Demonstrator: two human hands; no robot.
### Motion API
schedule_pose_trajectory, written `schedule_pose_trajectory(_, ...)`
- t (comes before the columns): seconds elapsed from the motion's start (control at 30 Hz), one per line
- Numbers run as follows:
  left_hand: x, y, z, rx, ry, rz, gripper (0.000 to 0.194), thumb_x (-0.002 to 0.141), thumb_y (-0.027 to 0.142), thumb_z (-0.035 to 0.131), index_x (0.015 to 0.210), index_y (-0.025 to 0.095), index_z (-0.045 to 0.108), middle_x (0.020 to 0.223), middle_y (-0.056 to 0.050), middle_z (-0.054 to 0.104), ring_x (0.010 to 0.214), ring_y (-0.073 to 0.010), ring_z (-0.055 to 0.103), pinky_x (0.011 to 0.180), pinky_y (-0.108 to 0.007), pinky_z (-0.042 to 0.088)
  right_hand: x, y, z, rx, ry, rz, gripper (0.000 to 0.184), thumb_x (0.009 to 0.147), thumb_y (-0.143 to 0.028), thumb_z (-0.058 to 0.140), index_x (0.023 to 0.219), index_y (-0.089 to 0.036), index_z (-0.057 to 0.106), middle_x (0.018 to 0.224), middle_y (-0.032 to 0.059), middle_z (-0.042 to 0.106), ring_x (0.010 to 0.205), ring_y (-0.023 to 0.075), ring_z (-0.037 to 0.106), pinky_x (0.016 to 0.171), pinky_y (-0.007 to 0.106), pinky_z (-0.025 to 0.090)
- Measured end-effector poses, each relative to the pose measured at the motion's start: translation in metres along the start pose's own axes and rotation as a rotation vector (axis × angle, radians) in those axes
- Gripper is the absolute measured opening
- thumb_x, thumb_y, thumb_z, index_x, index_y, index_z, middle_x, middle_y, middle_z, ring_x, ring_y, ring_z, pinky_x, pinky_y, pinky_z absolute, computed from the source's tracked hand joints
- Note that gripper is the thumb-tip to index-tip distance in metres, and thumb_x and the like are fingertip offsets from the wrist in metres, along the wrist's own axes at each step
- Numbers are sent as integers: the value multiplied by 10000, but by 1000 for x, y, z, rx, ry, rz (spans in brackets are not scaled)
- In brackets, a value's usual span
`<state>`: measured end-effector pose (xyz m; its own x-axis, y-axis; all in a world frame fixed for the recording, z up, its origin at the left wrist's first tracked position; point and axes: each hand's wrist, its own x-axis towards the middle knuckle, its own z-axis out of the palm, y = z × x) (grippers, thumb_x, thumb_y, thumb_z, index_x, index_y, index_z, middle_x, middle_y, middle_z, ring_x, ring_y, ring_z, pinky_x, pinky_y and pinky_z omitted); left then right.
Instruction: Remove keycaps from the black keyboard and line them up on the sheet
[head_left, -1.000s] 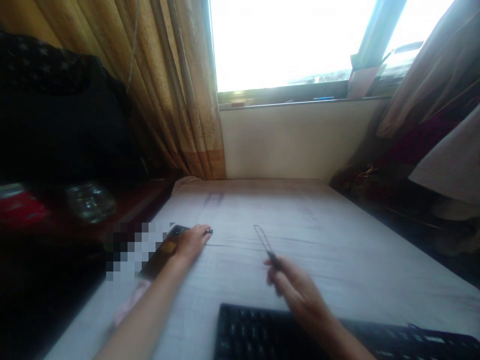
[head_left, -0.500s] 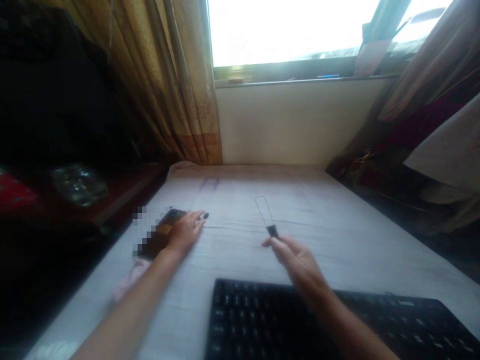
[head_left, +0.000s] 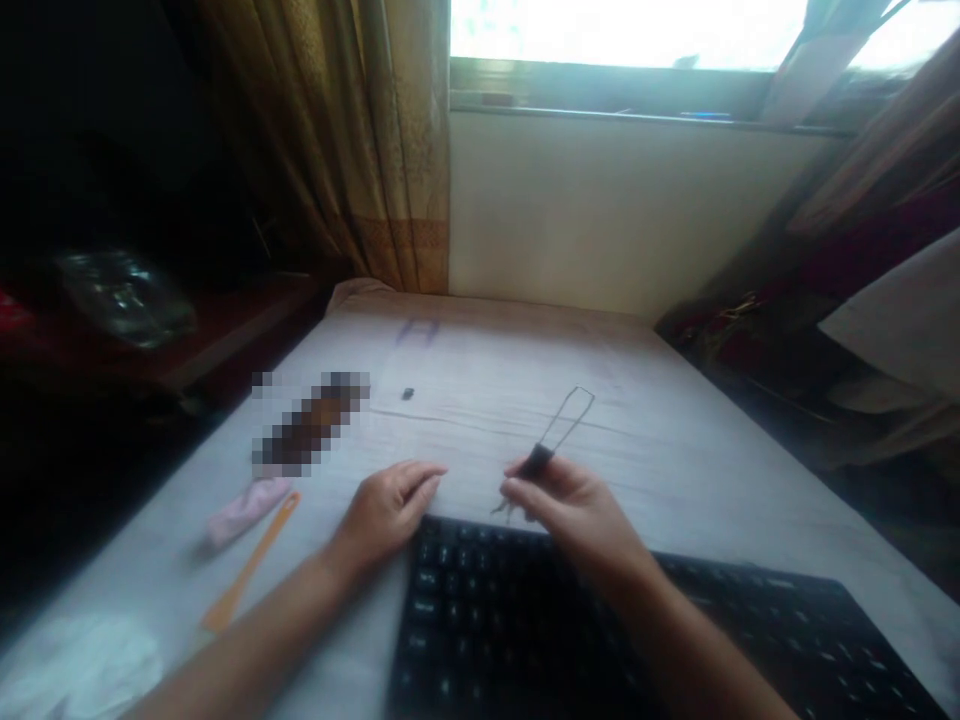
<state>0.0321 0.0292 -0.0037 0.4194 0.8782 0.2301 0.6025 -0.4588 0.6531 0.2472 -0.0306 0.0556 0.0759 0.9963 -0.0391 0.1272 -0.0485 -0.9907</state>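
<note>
1. Right hand [head_left: 577,500]: thumb and fingers pinched on a dark block [head_left: 537,460]. A thin loop [head_left: 574,415] sticks out of the block toward one o'clock; small thin bits, too blurred to name, show below it.
2. Left hand [head_left: 394,508]: at the right hand's nine o'clock, well apart from it, palm down, fingers loosely curled, a narrow gap at the thumb, seemingly holding nothing.
3. Black keyboard [head_left: 480,620]: from the left hand, at four o'clock, its corner just beside that hand. The right forearm crosses over it.
4. Small dark piece [head_left: 408,394]: at the left hand's twelve o'clock, lying alone on the pale sheet [head_left: 480,360].
5. Pink bundle [head_left: 247,512]: at nine o'clock from that hand, an orange tool [head_left: 259,560] just beside it. A brown item [head_left: 311,425] lies at ten (pixelated, so I can't name it).
6. Gold curtain [head_left: 397,150]: at twelve, left of the bright window [head_left: 622,35].
</note>
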Motion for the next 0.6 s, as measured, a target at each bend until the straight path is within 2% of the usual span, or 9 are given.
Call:
schedule_pose_trajectory(0.17,-16,0,-1,-37,20,-14,259,868,328,504,983,280,731,938,-10,772,879,-185,703,841,-325,556,3,10,-4,-14,65,26,331,705,-464,707,845,-168,660,698,21,640,590,135,571,512,243,479)
schedule_pose_trajectory(0.33,-20,-2,0,-57,63,8,246,862,312,513,967,272,731,906,-7,771,840,-176,703,800,-306,557,0,10,-3,-20,-20,28,296,795,-439,617,918,-170,613,761,37,667,635,142,625,593,278,540)
schedule_pose_trajectory(0.5,-22,1,-2,-67,53,-76,244,843,324,517,942,290,738,907,0,774,852,-188,703,806,-313,552,-7,11,7,-100,-78,-70,170,809,-339,620,879,-185,634,724,5,645,650,132,619,622,259,532)
schedule_pose_trajectory(0.6,-22,1,-2,-69,51,-79,250,848,330,511,947,285,736,908,1,773,856,-188,701,815,-316,549,-8,18,12,-190,-81,-141,121,816,-303,615,858,-194,650,746,11,674,687,146,636,647,266,532)
